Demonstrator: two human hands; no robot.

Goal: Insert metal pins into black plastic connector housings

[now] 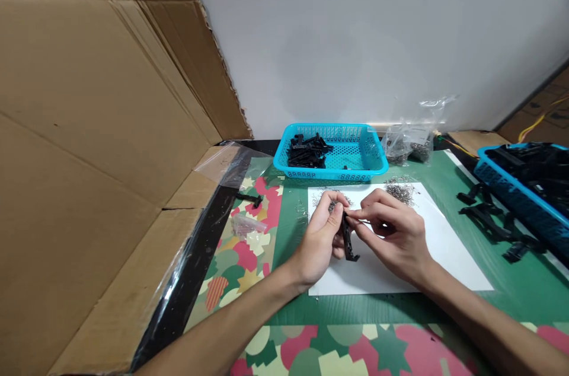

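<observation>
Over a white sheet (382, 278), my left hand (320, 239) is closed around a narrow black plastic part (347, 239), whose hooked end points down toward me. My right hand (395, 233) is closed in a pinch at the upper end of that part, thumb and forefinger meeting there. What lies between the right fingertips is too small to make out. Behind the hands, a pile of small metal pieces (400, 191) lies at the sheet's back edge, and a second pile (341, 200) is partly hidden by my left hand.
A blue basket (333, 174) with black parts stands behind the sheet, beside clear bags (409, 142) of metal pieces. At the right are loose black parts (486, 222) and a fuller blue basket (524, 189). A black part (249, 198) and small plastic bag (248, 225) lie left; cardboard (133, 245) borders the table.
</observation>
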